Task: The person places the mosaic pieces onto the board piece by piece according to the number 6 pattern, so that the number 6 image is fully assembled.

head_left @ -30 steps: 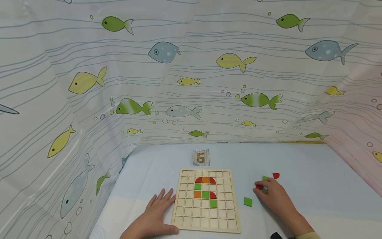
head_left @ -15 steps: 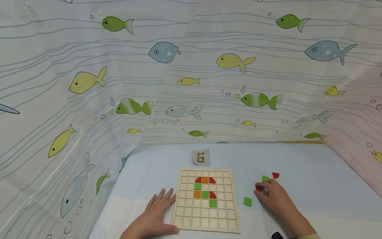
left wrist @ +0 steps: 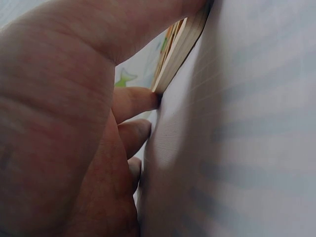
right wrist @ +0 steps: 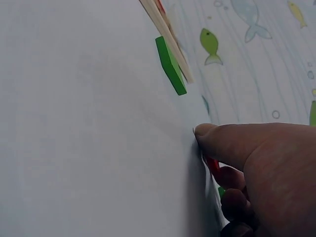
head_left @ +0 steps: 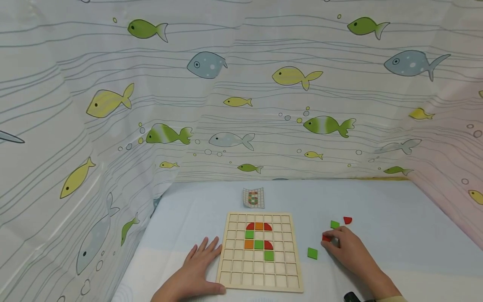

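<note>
A wooden grid board [head_left: 235, 279] lies flat on the cloth, with red quarter-round, orange and green square tiles set in its upper and middle cells. My left hand [head_left: 198, 268] rests spread at the board's left side, its thumb and a fingertip touching the edge, as the left wrist view also shows. Right of the board, my right hand [head_left: 351, 251] pinches a red tile [head_left: 326, 238] between thumb and fingers, low at the cloth. Fingers hide part of that tile in the right wrist view. A loose green square tile [head_left: 312, 253] lies between this hand and the board.
Just beyond the right hand are another green tile [head_left: 334, 224] and a red quarter-round tile [head_left: 347, 220]. A small paper card [head_left: 253, 198] with a coloured grid pattern lies behind the board. Fish-print curtains [head_left: 264, 92] enclose the table. A dark object [head_left: 351, 297] shows near the right wrist.
The right fingers have shifted slightly, so more of the green tile behind them shows; the red tile stays in their pinch. The left hand and board keep their places.
</note>
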Available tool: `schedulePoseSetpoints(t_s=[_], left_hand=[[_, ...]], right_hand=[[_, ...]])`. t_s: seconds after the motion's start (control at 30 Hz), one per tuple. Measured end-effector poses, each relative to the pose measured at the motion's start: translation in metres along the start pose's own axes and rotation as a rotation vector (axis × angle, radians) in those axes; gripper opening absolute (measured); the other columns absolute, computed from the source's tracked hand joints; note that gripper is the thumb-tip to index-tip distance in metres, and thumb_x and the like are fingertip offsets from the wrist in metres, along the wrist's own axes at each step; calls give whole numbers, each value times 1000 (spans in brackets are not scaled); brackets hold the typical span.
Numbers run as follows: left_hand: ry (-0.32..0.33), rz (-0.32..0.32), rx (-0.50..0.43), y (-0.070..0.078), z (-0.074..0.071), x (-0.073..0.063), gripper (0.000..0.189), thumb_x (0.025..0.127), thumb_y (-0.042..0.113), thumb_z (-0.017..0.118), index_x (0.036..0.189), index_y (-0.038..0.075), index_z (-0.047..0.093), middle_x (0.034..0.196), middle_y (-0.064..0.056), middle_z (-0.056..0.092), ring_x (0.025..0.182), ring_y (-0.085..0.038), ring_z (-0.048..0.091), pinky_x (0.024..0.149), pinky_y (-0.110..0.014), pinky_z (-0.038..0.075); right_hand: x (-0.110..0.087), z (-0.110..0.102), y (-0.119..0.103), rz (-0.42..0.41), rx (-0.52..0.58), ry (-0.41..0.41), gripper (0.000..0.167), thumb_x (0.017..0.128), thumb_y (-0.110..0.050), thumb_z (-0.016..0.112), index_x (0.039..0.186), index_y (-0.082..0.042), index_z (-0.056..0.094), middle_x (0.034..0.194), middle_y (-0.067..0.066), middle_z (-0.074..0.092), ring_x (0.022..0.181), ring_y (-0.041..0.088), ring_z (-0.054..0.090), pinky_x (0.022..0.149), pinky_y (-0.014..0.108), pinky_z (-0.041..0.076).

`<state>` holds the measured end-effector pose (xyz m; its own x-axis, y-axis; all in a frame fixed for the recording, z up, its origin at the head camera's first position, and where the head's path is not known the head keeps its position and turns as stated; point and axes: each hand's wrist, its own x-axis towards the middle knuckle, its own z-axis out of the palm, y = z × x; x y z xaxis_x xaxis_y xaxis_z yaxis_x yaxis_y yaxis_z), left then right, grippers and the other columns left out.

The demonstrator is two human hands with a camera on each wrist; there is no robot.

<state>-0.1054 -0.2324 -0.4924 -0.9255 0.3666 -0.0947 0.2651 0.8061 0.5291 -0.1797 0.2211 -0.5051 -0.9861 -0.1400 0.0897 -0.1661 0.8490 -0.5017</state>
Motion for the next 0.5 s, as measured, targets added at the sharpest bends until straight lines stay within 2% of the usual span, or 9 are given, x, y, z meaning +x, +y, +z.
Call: schedulePoseSetpoints(t_s=[0.27, 0.5], left_hand=[[-2, 0, 6, 0, 0, 0, 112, 66, 75, 73, 150, 9, 42, 161, -11, 24, 148, -41, 7, 113, -67, 7], [-2, -1, 5, -2, 1, 1, 112, 66, 75, 73, 151, 9, 42, 162, -10, 24, 148, -40, 7, 113, -66, 6]], right_hand=[[-1, 1, 0, -23, 10, 8, 28, 83, -29, 81, 105, -13, 75, 95, -2, 61, 71, 12, 47, 60, 27, 44], [-2, -1, -4, -46, 18, 27, 25, 85, -29, 79, 106, -17, 75, 101, -4, 64, 85, 12, 55, 77, 36, 51]])
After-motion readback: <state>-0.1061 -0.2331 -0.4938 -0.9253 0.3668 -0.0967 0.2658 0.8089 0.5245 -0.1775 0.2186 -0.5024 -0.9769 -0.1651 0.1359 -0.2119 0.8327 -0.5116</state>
